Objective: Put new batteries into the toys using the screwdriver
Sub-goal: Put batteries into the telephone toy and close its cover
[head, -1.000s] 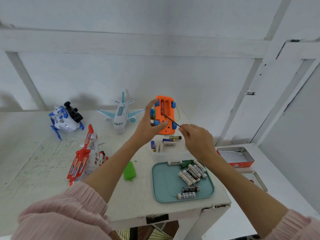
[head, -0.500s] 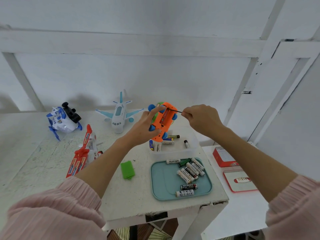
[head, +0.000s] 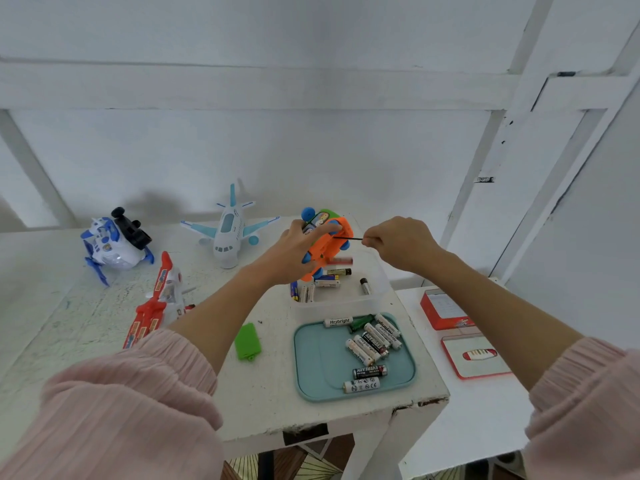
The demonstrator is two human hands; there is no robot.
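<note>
My left hand grips an orange toy car with blue wheels, held tilted above a clear tray of batteries. My right hand pinches a thin black screwdriver, and its tip touches the car's right side. A green battery cover lies on the white table. Several batteries lie in the teal tray near the front edge.
A white and blue plane, a blue and white helicopter toy and a red and white plane sit on the left. A red tin and its lid rest on a lower surface at the right.
My left hand turned the orange car from underside-up to its side and lowered it slightly. My right hand with the screwdriver rose and moved right of the car.
</note>
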